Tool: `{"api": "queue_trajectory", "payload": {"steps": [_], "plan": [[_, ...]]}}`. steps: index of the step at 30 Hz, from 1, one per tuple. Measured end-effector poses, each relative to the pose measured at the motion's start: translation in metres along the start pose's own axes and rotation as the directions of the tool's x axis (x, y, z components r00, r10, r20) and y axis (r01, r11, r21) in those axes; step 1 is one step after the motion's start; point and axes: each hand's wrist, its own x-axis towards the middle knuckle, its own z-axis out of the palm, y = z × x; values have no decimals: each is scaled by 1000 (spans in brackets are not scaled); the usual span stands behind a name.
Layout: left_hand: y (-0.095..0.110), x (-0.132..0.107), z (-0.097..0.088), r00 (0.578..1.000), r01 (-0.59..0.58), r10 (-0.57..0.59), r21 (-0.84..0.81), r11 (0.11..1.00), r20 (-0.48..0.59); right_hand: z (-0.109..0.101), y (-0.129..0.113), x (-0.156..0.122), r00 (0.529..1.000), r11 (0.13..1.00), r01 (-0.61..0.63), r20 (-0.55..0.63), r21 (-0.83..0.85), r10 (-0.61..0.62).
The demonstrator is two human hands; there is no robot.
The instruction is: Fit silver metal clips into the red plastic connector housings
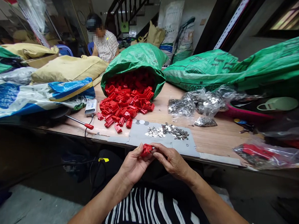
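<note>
A: Where is the red part (147, 149)?
B: In the hands, at the near edge of the surface (214, 139), about midway along it. The left hand (134, 167) grips it between thumb and fingers.
A: And the right hand (174, 162)?
B: Its fingertips meet at the part's right side. I can't tell whether they pinch something small there.
A: What is closest to them?
B: A grey mat (138, 139), laid along the near edge just beyond the hands. Small metal pieces (176, 132) are spread on it, brighter on the left, darker on the right.
A: What stands in the way further on?
B: A heap of red parts (122, 108), left of the metal pieces, spilling from a green sack (137, 55). The sack bulges toward the far edge and partly hides a seated person (107, 46).
A: And to the sides?
B: Left of the heap, a white device (90, 107) with a cable, then a rod (77, 121) with a red end pointing at the near edge. On the right, clear bags (200, 102) of metal pieces, and another plastic bag (268, 152) with something red, at the near right corner.
</note>
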Motion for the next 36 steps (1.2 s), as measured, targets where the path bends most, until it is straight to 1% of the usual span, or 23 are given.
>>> {"api": "queue_trajectory", "payload": {"steps": [4,6,8,11,15,17,18,20,22,23,25,27,30,33,36], "plan": [[-1,1,-3,1000,20,-20,-18,1000,3,-1,-1,0,1000,999,10,16,-45,-10],[-3,1,-4,1000,11,-10,-26,1000,13,0,-1,1,1000,997,9,-9,-81,-9],[-4,2,-4,1000,-4,4,-27,1000,25,2,1,1,998,995,14,-67,-100,-21],[-7,2,-5,999,-17,18,-14,1000,40,6,3,3,990,998,27,-139,-50,-34],[-8,2,-14,998,-27,25,29,999,53,7,4,4,994,999,-22,-107,26,25],[-7,3,-26,999,6,-8,77,997,35,6,4,3,993,997,-68,-92,31,70],[-7,4,-34,999,32,-33,106,994,10,6,5,2,992,996,-88,-92,29,91],[-8,10,-53,994,85,-73,165,983,-76,5,6,0,988,993,-115,-103,25,117],[-8,20,-74,971,121,-69,221,968,-229,5,9,-1,986,992,-120,-111,35,124],[-9,26,-84,959,135,-68,228,964,-277,5,10,-1,986,992,-120,-108,43,124],[-9,38,-102,943,148,-66,234,961,-326,7,12,-2,987,991,-122,-98,55,127],[-9,49,-117,939,147,-60,238,960,-339,8,13,-2,988,990,-126,-85,58,131],[-8,57,-132,945,141,-59,238,961,-321,9,13,-1,988,990,-130,-83,48,134],[-9,58,-143,946,135,-51,247,959,-322,7,13,2,987,991,-130,-92,33,133],[-11,60,-150,939,132,-35,265,955,-342,5,14,11,986,992,-127,-109,10,128]]}}
